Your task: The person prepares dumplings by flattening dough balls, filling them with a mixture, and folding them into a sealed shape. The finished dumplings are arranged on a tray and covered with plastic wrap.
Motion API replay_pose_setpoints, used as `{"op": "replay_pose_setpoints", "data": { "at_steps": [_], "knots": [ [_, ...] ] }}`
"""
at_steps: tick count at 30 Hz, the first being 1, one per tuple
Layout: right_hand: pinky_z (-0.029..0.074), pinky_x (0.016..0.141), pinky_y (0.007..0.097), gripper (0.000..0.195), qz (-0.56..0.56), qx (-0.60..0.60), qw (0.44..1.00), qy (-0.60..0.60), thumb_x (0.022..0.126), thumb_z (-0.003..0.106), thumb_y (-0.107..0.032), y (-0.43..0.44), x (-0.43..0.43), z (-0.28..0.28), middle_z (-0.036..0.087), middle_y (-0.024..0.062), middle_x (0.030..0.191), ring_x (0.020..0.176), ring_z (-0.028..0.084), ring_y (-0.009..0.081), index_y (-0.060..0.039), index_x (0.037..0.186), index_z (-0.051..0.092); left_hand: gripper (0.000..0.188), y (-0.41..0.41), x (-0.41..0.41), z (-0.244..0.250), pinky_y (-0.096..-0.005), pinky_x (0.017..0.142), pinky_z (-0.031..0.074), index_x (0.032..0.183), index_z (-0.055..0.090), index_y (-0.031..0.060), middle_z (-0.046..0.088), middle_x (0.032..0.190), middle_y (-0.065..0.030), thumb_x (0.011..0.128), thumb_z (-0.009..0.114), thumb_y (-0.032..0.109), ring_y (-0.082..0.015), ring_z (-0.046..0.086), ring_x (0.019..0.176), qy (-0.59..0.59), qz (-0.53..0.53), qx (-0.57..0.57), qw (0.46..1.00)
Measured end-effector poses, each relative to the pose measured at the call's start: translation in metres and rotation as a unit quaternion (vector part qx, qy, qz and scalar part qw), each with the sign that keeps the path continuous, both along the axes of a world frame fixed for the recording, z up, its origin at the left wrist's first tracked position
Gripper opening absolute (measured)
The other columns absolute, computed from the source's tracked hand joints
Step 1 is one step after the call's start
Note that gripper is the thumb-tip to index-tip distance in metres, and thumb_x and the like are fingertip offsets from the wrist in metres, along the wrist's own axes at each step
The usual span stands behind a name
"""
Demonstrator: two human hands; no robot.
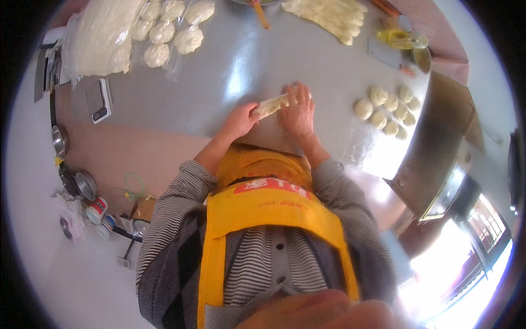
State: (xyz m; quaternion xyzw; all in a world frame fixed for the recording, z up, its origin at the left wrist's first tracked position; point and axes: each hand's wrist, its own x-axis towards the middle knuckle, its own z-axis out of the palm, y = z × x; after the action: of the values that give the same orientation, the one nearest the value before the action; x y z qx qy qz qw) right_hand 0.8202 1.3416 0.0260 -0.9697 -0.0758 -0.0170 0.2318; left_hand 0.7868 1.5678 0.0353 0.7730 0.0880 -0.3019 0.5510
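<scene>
A strip of pale dough (271, 106) stretches between my hands, low over the metal worktop (263, 61) near its front edge. My left hand (241, 120) grips the strip's left end between thumb and fingers. Over the other end lies my right hand (297, 110), fingers bent around the dough, with a bit of it showing past the fingertips. My palms are turned down, so the undersides of the fingers are hidden.
Round dough pieces (378, 119) sit at the right. Plastic-covered dough balls (162, 32) and a large dough sheet (102, 37) lie far left, above a digital scale (98, 100). More dough strips (328, 16) lie at the back, left of an oil bottle (404, 41). A carton (435, 123) stands right.
</scene>
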Motion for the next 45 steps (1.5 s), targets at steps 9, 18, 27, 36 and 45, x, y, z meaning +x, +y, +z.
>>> {"op": "replay_pose_setpoints", "data": {
  "at_steps": [9, 18, 27, 36, 45],
  "knots": [
    [0.044, 0.098, 0.052, 0.038, 0.081, 0.025, 0.996, -0.03, 0.087, 0.064, -0.017, 0.035, -0.016, -0.01, 0.054, 0.0184, 0.132, 0.122, 0.052, 0.0387, -0.0094, 0.124, 0.059, 0.035, -0.002, -0.002, 0.003, -0.037, 0.071, 0.052, 0.124, 0.061, 0.002, 0.07, 0.088, -0.016, 0.091, 0.061, 0.014, -0.0253, 0.068, 0.075, -0.059, -0.049, 0.074, 0.994],
    [0.055, 0.081, 0.0395, 0.023, -0.021, 0.126, 0.991, 0.032, 0.083, 0.058, 0.0, -0.059, 0.024, 0.017, 0.065, 0.016, 0.115, 0.101, 0.063, 0.0362, -0.0096, 0.102, 0.065, 0.02, -0.012, 0.007, 0.025, -0.0479, 0.08, 0.05, 0.104, 0.066, -0.0011, 0.067, 0.097, -0.0217, 0.087, 0.06, 0.007, -0.0409, 0.062, 0.092, -0.085, -0.07, 0.121, 0.987],
    [0.045, 0.096, 0.0532, 0.031, 0.05, 0.027, 0.997, -0.044, 0.082, 0.064, -0.012, 0.018, -0.003, 0.034, 0.057, 0.0183, 0.127, 0.117, 0.055, 0.0384, -0.0067, 0.113, 0.062, 0.027, -0.033, -0.001, -0.015, -0.0419, 0.064, 0.052, 0.118, 0.062, 0.0005, 0.068, 0.085, -0.0196, 0.096, 0.056, 0.015, -0.028, 0.065, 0.062, -0.182, -0.086, 0.062, 0.978],
    [0.047, 0.099, 0.0485, 0.027, 0.039, 0.152, 0.984, 0.085, 0.088, 0.058, -0.009, -0.027, 0.003, 0.013, 0.054, 0.0192, 0.131, 0.121, 0.053, 0.0399, -0.0071, 0.116, 0.061, 0.024, -0.033, 0.009, 0.003, -0.0502, 0.075, 0.051, 0.107, 0.066, 0.0031, 0.069, 0.089, -0.0207, 0.093, 0.062, 0.021, -0.0416, 0.065, 0.084, -0.022, -0.118, 0.135, 0.983],
    [0.042, 0.1, 0.0498, 0.038, -0.012, 0.069, 0.997, 0.044, 0.09, 0.061, -0.024, -0.006, 0.008, 0.042, 0.055, 0.0198, 0.129, 0.124, 0.049, 0.0393, -0.0102, 0.125, 0.06, 0.023, -0.066, 0.018, -0.015, -0.0457, 0.067, 0.052, 0.09, 0.067, 0.0015, 0.069, 0.083, -0.0189, 0.092, 0.064, 0.024, -0.0384, 0.066, 0.074, -0.125, -0.123, 0.137, 0.975]
  ]
}}
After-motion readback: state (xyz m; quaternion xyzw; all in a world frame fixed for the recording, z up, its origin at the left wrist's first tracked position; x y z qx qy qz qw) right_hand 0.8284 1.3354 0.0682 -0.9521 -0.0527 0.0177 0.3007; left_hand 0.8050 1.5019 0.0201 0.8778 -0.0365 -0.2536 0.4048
